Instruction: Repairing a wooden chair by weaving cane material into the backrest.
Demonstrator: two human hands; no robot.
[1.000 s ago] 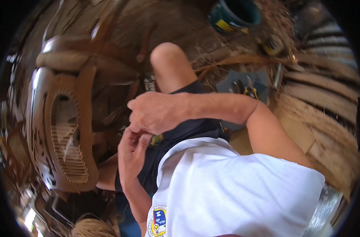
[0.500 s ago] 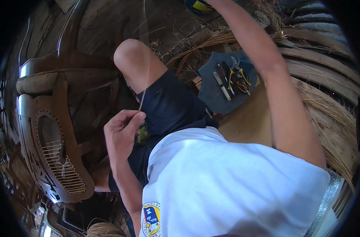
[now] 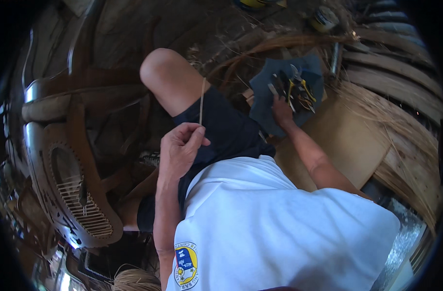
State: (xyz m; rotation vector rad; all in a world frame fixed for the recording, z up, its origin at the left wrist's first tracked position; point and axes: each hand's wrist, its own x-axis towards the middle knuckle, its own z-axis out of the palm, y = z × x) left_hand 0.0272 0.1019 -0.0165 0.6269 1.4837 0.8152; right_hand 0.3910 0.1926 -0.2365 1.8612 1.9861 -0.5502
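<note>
A thin, pale strip of cane rises from between the thumb and fingertips of my left hand, which pinches it above my dark shorts. On the right, my right hand reaches onto a blue-grey cloth, its fingers closed over a slim pale tool. Only that tool's upper end shows past the fingers. Beside it lie yellow-handled pruning shears and several dark-handled tools, partly overlapping.
At the left stands a carved wooden chair frame with strands laced across part of its oval opening. Bundles of cane lie beyond the cloth. A wooden board is beside my right arm. A tub stands at the far right.
My right arm has come down from the far upper edge to the tools on the cloth. My left hand has shifted right, still pinching the strip, which now shows a shorter length.
</note>
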